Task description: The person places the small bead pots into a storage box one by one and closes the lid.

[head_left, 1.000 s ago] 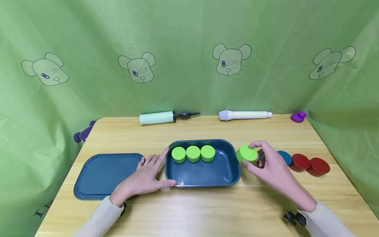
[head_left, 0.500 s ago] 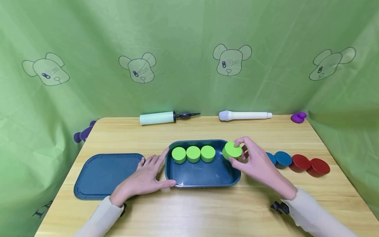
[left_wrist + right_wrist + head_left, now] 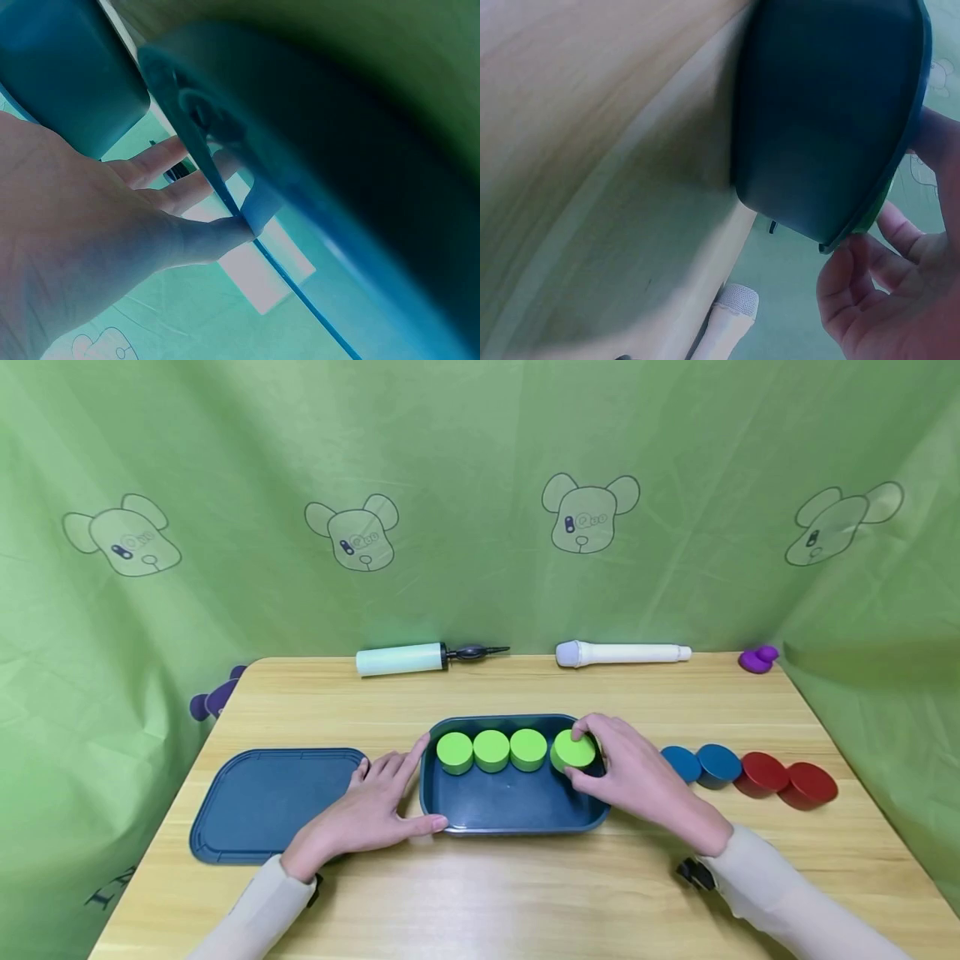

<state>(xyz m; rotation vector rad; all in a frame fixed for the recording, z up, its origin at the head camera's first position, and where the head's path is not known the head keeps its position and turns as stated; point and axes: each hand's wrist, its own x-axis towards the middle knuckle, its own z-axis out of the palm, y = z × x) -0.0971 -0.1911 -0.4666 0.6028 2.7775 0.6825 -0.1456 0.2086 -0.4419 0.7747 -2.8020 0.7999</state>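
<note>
A dark blue rectangular box (image 3: 510, 802) stands open at the table's middle. Three bright green round blocks (image 3: 491, 750) stand in a row along its back wall. My right hand (image 3: 645, 772) reaches over the box's right end and pinches another green round block (image 3: 573, 750) between thumb and fingers, inside the rim. In the right wrist view, only a green sliver of it (image 3: 871, 210) shows past the box wall. With fingers spread, my left hand (image 3: 371, 810) rests against the box's left side, thumb at the front corner; the left wrist view shows its fingertips at the rim.
A flat blue lid (image 3: 273, 802) lies at left, partly under my left hand. Two blue round blocks (image 3: 717, 766) and two red ones (image 3: 762, 774) line up at right. A hand pump (image 3: 401, 659), a white microphone (image 3: 630, 653) and a purple object (image 3: 757, 658) lie along the back edge.
My right hand has moved left with the green round block, from beside the box over its right rim and down into it. The left hand has stayed put.
</note>
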